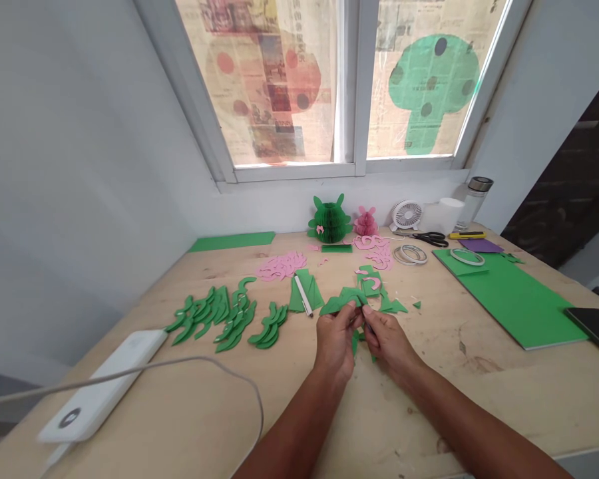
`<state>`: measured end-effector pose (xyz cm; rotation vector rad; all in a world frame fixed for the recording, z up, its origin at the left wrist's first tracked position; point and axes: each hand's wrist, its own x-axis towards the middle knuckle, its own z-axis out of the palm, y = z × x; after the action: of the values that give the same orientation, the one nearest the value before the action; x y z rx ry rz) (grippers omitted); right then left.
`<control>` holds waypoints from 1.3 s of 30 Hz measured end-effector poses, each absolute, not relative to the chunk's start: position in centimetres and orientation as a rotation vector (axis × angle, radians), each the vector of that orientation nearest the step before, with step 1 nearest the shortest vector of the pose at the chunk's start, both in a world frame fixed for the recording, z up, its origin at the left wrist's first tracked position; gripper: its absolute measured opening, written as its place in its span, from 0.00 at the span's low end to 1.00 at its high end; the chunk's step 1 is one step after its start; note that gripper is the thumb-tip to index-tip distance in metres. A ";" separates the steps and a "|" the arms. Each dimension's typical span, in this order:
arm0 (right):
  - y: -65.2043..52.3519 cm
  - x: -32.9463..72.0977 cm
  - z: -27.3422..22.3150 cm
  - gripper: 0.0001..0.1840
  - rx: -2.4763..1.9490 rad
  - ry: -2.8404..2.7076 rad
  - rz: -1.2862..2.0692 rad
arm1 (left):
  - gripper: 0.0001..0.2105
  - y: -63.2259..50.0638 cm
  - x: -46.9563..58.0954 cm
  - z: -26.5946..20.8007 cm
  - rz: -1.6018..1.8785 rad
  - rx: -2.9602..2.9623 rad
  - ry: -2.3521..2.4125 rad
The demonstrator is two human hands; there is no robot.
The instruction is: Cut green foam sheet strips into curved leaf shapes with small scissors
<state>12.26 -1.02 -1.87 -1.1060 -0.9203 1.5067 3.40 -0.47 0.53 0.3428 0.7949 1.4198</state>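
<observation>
My left hand [335, 336] pinches a folded piece of green paper [340, 301] above the middle of the table. Close against it, my right hand [390, 340] is closed at the paper's right end. A thin dark thing shows at its fingertips, but its kind is hidden. Green paper scraps [390, 305] lie just beyond and below my hands. Left of them, a white pen [303, 296] rests on green paper sheets [315, 285]. Curved green paper cutouts [237, 322] lie in several stacks further left.
Pink paper cutouts [282, 265], a green paper honeycomb figure [330, 223], a pink one [366, 222], tape rolls [410, 255], scissors [432, 238] and a white fan [407, 215] are at the back. Green sheets [524, 306] and a phone [596, 330] lie right; a white power bank [107, 386] with cable lies left.
</observation>
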 end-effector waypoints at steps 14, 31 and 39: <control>-1.1 12.3 -1.8 0.24 -1.097 -0.920 1.506 | 0.07 -0.5 3.3 0.8 1.415 0.321 0.808; -1.0 12.5 -2.3 0.24 -1.108 -0.960 1.497 | 0.08 -0.5 3.1 1.0 1.404 0.368 0.852; -1.1 12.4 -2.0 0.25 -1.142 -0.968 1.490 | 0.08 -0.3 2.9 0.8 1.393 0.410 0.846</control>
<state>12.43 -1.06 -1.96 -1.1417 -0.9677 1.4904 2.94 -0.34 0.79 0.4099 0.8458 1.3932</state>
